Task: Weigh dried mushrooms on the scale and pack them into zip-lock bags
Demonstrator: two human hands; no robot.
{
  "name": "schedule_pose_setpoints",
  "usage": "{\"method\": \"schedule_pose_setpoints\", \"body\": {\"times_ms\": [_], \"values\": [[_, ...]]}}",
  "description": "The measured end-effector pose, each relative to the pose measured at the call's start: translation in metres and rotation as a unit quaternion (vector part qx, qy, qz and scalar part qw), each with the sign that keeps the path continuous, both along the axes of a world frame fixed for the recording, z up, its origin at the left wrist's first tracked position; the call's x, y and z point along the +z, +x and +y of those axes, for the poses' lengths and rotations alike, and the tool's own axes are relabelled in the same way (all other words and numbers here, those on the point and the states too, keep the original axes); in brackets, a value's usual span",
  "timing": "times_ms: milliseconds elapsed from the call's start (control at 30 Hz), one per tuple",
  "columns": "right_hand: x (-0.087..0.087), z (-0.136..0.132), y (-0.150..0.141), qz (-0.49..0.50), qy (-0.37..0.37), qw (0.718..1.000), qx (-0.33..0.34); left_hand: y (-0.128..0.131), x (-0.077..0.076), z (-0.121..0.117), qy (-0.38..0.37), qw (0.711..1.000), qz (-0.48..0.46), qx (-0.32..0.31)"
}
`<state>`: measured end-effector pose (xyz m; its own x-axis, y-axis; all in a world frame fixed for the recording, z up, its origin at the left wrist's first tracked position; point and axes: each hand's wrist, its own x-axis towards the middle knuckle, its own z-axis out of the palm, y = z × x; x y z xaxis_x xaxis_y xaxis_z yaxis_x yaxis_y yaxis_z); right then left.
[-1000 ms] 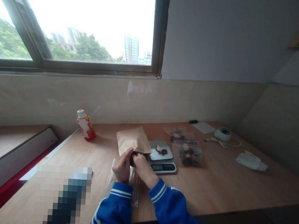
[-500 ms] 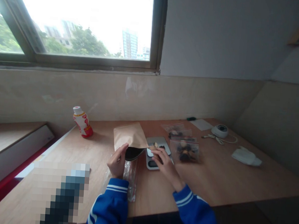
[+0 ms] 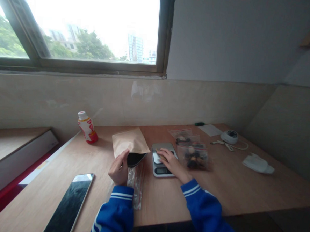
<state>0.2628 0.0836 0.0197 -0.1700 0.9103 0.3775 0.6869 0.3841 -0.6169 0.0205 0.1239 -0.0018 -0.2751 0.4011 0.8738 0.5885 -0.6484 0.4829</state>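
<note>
**Left hand holds a kraft paper pouch open beside a digital kitchen scale**

The left hand's fingers and thumb close on the pouch's lower edge, parting its mouth so the dark inside shows, turned toward the scale. The right hand lies curled over the scale's metal platform; whether it pinches anything is hidden. A clear plastic bag lies beneath the pouch on the tabletop, and a smartphone lies face up nearer the left edge. Just right of the scale, zip bags of dark dried pieces sit within easy reach. Farther off stand a red-and-white drink bottle and a round white device with its cable.
</note>
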Motion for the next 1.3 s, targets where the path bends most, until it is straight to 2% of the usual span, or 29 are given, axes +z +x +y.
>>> {"method": "schedule_pose_setpoints", "body": {"times_ms": [167, 300, 433, 633, 833, 1033, 1100, 1167, 1300], "values": [[0.002, -0.001, 0.003, 0.040, 0.038, 0.998, 0.004, 0.001, 0.002, -0.003, 0.010, 1.000, 0.003, -0.001], [0.006, 0.002, 0.010, 0.084, 0.082, 0.992, -0.049, 0.001, 0.003, -0.004, 0.020, 1.000, 0.017, -0.008], [0.005, 0.026, 0.022, 0.092, 0.098, 0.986, -0.103, 0.001, 0.001, -0.003, 0.020, 0.999, 0.025, -0.011], [-0.009, 0.056, 0.031, 0.076, 0.060, 0.989, -0.110, 0.001, 0.001, -0.004, 0.029, 0.998, 0.046, -0.013], [-0.016, 0.047, 0.034, 0.107, 0.081, 0.985, -0.112, 0.001, 0.001, -0.005, 0.028, 0.998, 0.059, -0.012], [0.002, 0.020, 0.025, 0.128, 0.136, 0.973, -0.135, 0.001, 0.002, -0.006, 0.027, 0.998, 0.060, -0.012], [0.011, 0.006, 0.014, 0.122, 0.144, 0.975, -0.118, 0.002, 0.002, -0.007, 0.026, 0.998, 0.062, -0.014], [0.018, -0.008, -0.004, 0.109, 0.135, 0.982, -0.069, 0.002, 0.002, -0.007, 0.025, 0.998, 0.062, -0.016], [0.024, -0.029, -0.051, 0.057, 0.086, 0.990, 0.096, 0.002, 0.000, -0.007, 0.020, 0.998, 0.058, -0.017]]}}
